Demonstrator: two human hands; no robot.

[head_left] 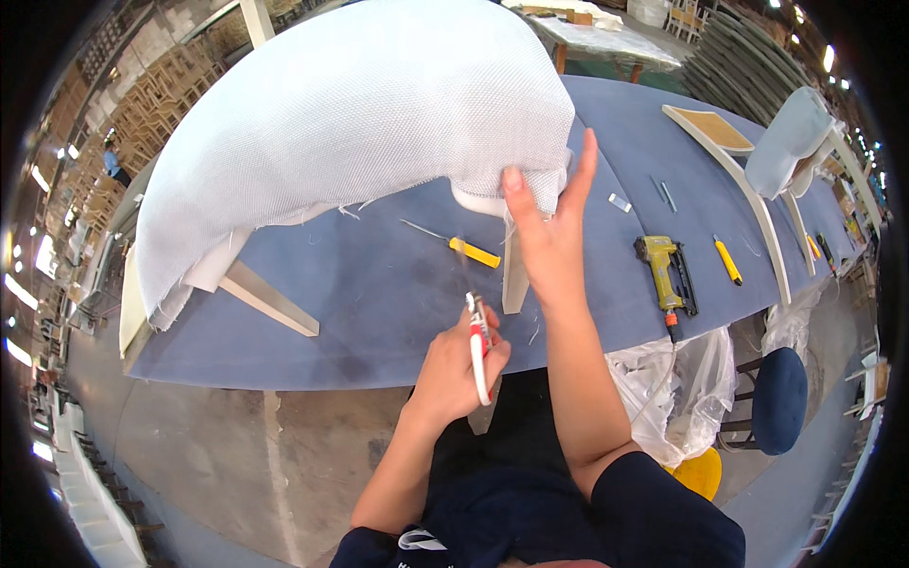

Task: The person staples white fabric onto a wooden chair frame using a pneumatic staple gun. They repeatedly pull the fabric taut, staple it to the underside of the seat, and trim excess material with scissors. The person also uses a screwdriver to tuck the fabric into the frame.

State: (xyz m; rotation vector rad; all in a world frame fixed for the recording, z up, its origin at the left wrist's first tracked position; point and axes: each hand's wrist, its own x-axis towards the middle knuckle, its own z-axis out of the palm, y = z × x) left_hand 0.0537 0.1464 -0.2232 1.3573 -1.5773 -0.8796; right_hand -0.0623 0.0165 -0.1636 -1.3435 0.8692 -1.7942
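Left grip: I am seeing the left hand (453, 369) closing around red-and-white-handled pliers (478, 355), their metal head pointing up and away from the body, probably so the tips are facing the work.
Right grip: the right hand (552, 241) is spreading thumb and forefinger wide, the thumb touching the pale woven fabric (379, 114) near its corner; I am reading this as steadying the loose edge.
Chair: the fabric is covering a curved chair part on the table (379, 341), frayed edge facing the person, with two pale legs (270, 298) showing beneath; that edge is probably being turned this way for reach.
Screwdriver-like tool: a yellow-handled tool (473, 253) is lying between those legs, apparently for quick pickup.
Staple gun: the yellow-green gun (668, 275) is resting right of the right forearm, hose trailing over the edge, likely within easy reach.
Further right: a yellow cutter (727, 260) is lying beyond it, and a pale blue padded chair (791, 142) is standing farther off.
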